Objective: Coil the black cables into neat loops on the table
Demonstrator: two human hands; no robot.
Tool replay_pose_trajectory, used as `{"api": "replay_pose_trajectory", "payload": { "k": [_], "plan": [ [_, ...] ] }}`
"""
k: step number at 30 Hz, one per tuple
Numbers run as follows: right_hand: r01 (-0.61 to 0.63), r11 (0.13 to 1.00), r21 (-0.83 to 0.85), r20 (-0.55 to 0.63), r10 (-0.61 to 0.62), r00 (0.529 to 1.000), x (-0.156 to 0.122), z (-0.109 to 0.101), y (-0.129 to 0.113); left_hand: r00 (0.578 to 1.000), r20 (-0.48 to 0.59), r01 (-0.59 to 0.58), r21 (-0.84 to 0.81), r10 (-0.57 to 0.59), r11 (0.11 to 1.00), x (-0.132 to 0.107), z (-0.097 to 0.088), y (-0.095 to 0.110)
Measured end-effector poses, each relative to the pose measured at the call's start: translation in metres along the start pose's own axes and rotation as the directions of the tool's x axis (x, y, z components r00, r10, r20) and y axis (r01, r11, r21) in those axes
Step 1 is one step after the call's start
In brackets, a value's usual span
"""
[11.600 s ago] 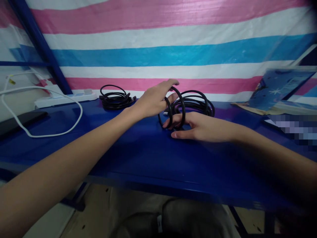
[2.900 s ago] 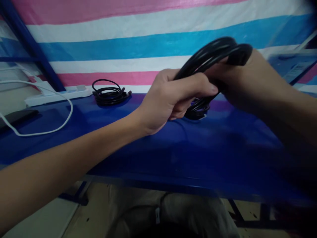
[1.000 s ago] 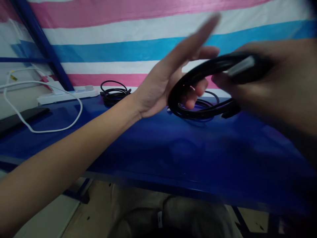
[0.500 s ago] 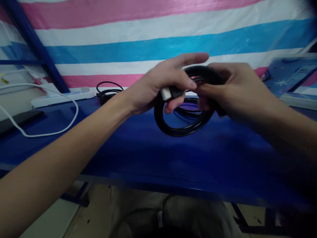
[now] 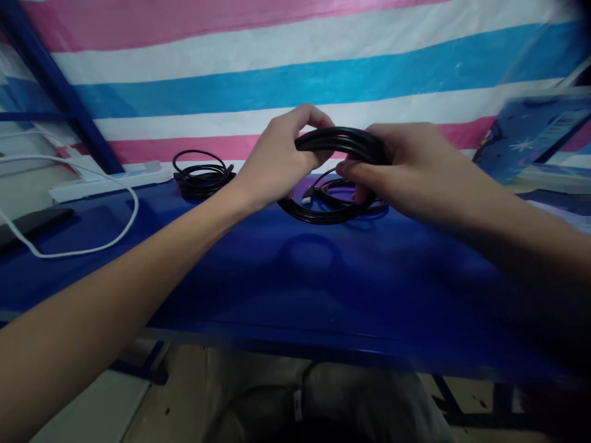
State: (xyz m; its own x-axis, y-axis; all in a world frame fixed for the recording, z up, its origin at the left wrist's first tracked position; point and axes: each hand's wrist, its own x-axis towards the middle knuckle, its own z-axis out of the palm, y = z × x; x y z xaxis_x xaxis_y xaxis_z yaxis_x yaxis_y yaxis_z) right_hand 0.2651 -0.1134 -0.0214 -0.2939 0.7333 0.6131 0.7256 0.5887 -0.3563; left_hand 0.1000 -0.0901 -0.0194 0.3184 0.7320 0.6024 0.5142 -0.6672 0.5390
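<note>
A thick black cable (image 5: 341,136), wound into a round coil, is held above the blue table by both hands. My left hand (image 5: 284,154) grips the coil's left side, its fingers curled over and behind the loops. On the opposite side, my right hand (image 5: 410,163) pinches the loops between thumb and fingers. The connector of this cable is hidden from view. Behind the coil, a thinner black cable (image 5: 339,187) lies looped on the table, and a plug with a pale metal end (image 5: 307,198) shows at its left.
Another coiled black cable (image 5: 205,184) rests at the back left. Farther left are a white power strip (image 5: 111,186), a white cord (image 5: 132,224) and a dark flat object (image 5: 37,227). A blue printed box (image 5: 530,141) stands at the right. Striped sheeting (image 5: 277,86) hangs behind the blue table (image 5: 286,295).
The coil has moved slightly left and tilted flatter. My left hand has shifted left and curled round the coil's side, and the pale connector beside its thumb is out of sight.
</note>
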Motion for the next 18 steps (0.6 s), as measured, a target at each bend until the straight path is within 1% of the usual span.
{"api": "replay_pose_trajectory", "payload": {
  "k": [1, 2, 3, 4, 5, 6, 7, 8, 9, 10, 11, 12, 13, 14, 15, 16, 17, 18],
  "plan": [
    [-0.009, 0.998, 0.061, 0.049, 0.006, 0.999, 0.001, 0.0, 0.002, 0.999, 0.033, 0.009, -0.013, -0.009, 1.0, 0.0, -0.002, -0.001],
    [0.0, 0.997, 0.072, 0.068, -0.005, 0.998, 0.002, -0.001, 0.004, 0.996, 0.086, 0.018, -0.025, -0.015, 1.0, -0.001, -0.004, -0.001],
    [0.027, 0.999, 0.031, 0.056, -0.029, 0.998, 0.002, -0.001, 0.006, 0.988, 0.155, 0.022, -0.037, -0.016, 0.999, -0.002, -0.006, -0.001],
    [0.065, 0.997, -0.05, 0.03, -0.064, 0.998, 0.001, 0.0, 0.008, 0.969, 0.245, 0.025, -0.045, -0.013, 0.999, -0.002, -0.009, -0.001],
    [0.11, 0.984, -0.142, 0.013, -0.109, 0.994, 0.0, 0.001, 0.009, 0.939, 0.343, 0.026, -0.051, -0.007, 0.998, -0.003, -0.012, -0.001],
    [0.16, 0.963, -0.216, 0.02, -0.16, 0.987, -0.001, 0.002, 0.01, 0.902, 0.432, 0.026, -0.053, 0.0, 0.998, -0.004, -0.016, -0.001],
    [0.216, 0.942, -0.256, 0.048, -0.211, 0.976, -0.002, 0.003, 0.01, 0.87, 0.493, 0.025, -0.049, 0.003, 0.998, -0.004, -0.02, -0.001],
    [0.268, 0.928, -0.26, 0.08, -0.255, 0.964, -0.004, 0.004, 0.01, 0.852, 0.524, 0.026, -0.03, -0.006, 0.999, -0.003, -0.024, -0.001],
    [0.313, 0.917, -0.247, 0.103, -0.296, 0.95, -0.005, 0.005, 0.01, 0.853, 0.521, 0.024, 0.004, -0.022, 1.0, -0.002, -0.03, 0.0],
    [0.351, 0.908, -0.231, 0.11, -0.334, 0.936, -0.006, 0.006, 0.01, 0.878, 0.476, 0.016, 0.05, -0.038, 0.999, 0.0, -0.036, 0.0],
    [0.376, 0.9, -0.22, 0.096, -0.364, 0.926, -0.006, 0.007, 0.009, 0.917, 0.396, 0.004, 0.109, -0.047, 0.994, 0.003, -0.043, 0.001],
    [0.389, 0.897, -0.21, 0.063, -0.385, 0.921, -0.007, 0.008, 0.009, 0.956, 0.291, -0.012, 0.178, -0.041, 0.984, 0.007, -0.051, 0.001],
    [0.387, 0.9, -0.199, 0.017, -0.391, 0.92, -0.008, 0.008, 0.008, 0.984, 0.179, -0.025, 0.264, -0.023, 0.964, 0.012, -0.06, 0.0],
    [0.369, 0.911, -0.182, -0.034, -0.381, 0.924, -0.008, 0.009, 0.007, 0.996, 0.086, -0.038, 0.364, 0.007, 0.931, 0.019, -0.07, -0.002],
    [0.342, 0.926, -0.16, -0.082, -0.357, 0.93, -0.009, 0.009, 0.006, 0.999, 0.006, -0.04, 0.473, 0.042, 0.88, 0.027, -0.081, -0.006],
    [0.311, 0.941, -0.136, -0.122, -0.327, 0.937, -0.009, 0.01, 0.005, 0.995, -0.042, -0.049, 0.591, 0.092, 0.805, 0.035, -0.092, -0.013],
    [0.287, 0.951, -0.115, -0.149, -0.302, 0.942, -0.01, 0.01, 0.004, 0.982, -0.083, -0.062, 0.7, 0.168, 0.711, 0.044, -0.102, -0.022],
    [0.273, 0.957, -0.1, -0.162, -0.286, 0.944, -0.01, 0.01, 0.003, 0.973, -0.117, -0.039, 0.77, 0.201, 0.637, 0.052, -0.112, -0.033]
  ]
}}
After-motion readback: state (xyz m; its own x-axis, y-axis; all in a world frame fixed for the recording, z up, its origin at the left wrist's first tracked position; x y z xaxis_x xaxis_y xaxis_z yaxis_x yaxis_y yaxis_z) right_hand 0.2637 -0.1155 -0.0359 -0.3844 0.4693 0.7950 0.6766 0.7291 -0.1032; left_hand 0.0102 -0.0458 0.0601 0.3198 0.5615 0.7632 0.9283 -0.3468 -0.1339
